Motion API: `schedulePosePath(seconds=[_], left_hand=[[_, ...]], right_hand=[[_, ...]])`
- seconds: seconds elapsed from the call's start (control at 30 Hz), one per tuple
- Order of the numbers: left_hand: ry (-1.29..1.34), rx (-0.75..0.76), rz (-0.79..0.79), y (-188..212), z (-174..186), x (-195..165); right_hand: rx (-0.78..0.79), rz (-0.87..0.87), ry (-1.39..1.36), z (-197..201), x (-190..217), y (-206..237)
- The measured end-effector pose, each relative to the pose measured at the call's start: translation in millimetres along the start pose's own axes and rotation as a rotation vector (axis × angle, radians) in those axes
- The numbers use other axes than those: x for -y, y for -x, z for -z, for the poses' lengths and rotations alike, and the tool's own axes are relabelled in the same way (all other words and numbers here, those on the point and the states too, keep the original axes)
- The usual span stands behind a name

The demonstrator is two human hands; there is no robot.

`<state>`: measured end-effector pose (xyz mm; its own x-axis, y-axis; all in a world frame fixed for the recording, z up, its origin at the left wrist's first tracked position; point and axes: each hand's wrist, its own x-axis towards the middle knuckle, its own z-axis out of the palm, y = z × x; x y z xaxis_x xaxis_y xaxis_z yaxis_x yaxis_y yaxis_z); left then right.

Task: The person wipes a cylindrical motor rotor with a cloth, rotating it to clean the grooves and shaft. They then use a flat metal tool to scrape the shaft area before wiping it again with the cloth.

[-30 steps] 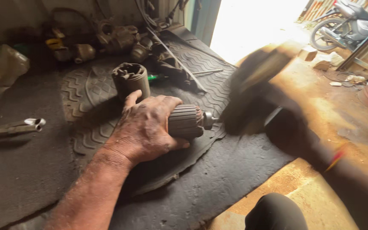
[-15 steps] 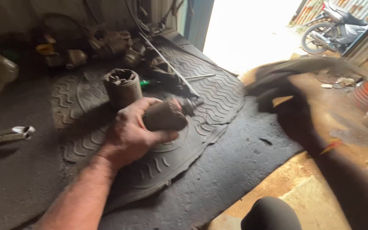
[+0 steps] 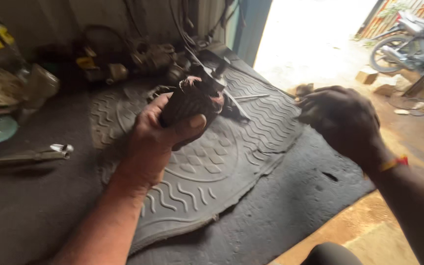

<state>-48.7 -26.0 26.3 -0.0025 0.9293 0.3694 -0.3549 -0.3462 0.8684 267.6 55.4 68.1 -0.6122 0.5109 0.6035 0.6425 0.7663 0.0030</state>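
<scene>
My left hand grips a dark, greasy cylindrical motor part and holds it lifted above a patterned black rubber mat, its frayed end tilted up and away from me. My right hand hovers to the right of the part, apart from it, with fingers curled; whether it holds something small I cannot tell. A red and yellow thread band circles my right wrist.
Pliers with metal jaws lie at the left on the dark floor cloth. Greasy metal parts and cables crowd the back wall. A thin metal rod lies behind the lifted part. A motorbike stands outside, beyond the bright doorway.
My left hand has lifted the cylindrical part off the mat and tilted its end upward. My right hand has swung in and now hovers still, close to the part.
</scene>
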Motion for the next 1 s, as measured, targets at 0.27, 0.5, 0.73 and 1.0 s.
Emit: schedulePosePath(seconds=[0.27, 0.5, 0.73, 1.0], left_hand=[[-0.007, -0.029, -0.091, 6.8, 11.2, -11.2], [-0.017, -0.082, -0.06, 3.6, 16.1, -8.0], [-0.049, -0.006, 0.028, 5.7, 6.4, 5.0], [-0.928, -0.046, 0.127, 2.3, -14.5, 7.9]], right_hand=[[0.288, 0.635, -0.476, -83.8, 131.9, -17.4], [0.496, 0.463, -0.188, -94.8, 95.5, -51.9], [0.44, 0.284, 0.017, -59.6, 12.5, 1.5], [0.475, -0.509, 0.439, 22.5, -63.7, 20.7]])
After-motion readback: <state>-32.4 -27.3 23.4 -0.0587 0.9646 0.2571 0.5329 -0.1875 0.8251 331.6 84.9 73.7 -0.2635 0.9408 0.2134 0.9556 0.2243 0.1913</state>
